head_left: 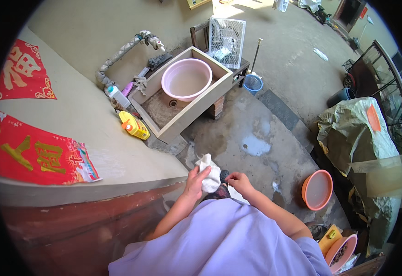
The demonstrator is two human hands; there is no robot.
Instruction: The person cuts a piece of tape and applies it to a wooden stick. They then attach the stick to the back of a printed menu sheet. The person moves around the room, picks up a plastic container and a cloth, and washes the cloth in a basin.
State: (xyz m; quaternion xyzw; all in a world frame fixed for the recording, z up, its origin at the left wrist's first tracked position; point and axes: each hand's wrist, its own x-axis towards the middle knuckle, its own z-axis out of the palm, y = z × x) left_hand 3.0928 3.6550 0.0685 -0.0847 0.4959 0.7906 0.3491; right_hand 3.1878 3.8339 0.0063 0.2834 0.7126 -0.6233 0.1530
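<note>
A bunched white cloth (209,174) is gripped in my left hand (194,181), its thumb pressed over the near side and the folds rising above the fingers. To the right of the cloth and apart from it, my right hand (241,182) has its fingers drawn together in a pinch. Whatever lies between those fingertips, if anything, is too small to tell. A dark shoe (224,175) shows between the two hands, partly covered.
Ahead stands a stone sink (182,120) with a pink basin (186,96) of cloudy water. Yellow bottle (136,127) and white bottle (117,95) stand beside it. An orange basin (317,189) sits on the wet floor at right, near a tarp-covered heap (362,133). Farther off is a blue basket (253,83).
</note>
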